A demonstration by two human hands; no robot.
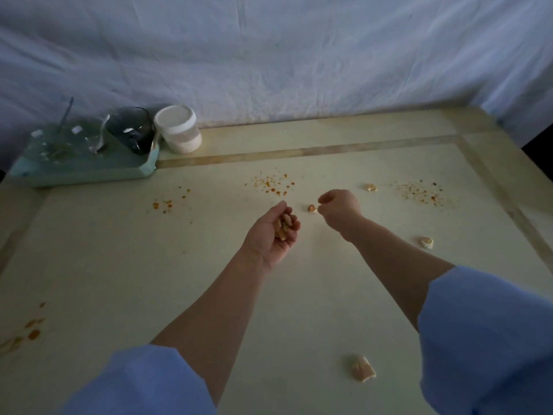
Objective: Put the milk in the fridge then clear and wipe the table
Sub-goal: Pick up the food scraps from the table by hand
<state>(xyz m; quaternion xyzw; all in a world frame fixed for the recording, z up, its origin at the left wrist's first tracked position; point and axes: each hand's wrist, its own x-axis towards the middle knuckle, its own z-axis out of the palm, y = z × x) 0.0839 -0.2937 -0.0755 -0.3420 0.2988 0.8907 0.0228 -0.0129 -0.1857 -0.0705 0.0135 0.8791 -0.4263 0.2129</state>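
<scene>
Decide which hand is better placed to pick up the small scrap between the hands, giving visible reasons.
Right. The right hand has its fingers beside the scrap, while the left hand is cupped palm-up, already holding gathered pieces.

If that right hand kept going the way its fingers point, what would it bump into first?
Most likely the small food scrap on the table just beyond the right hand; past it, the left hand holding gathered scraps. Depth is unclear.
</scene>
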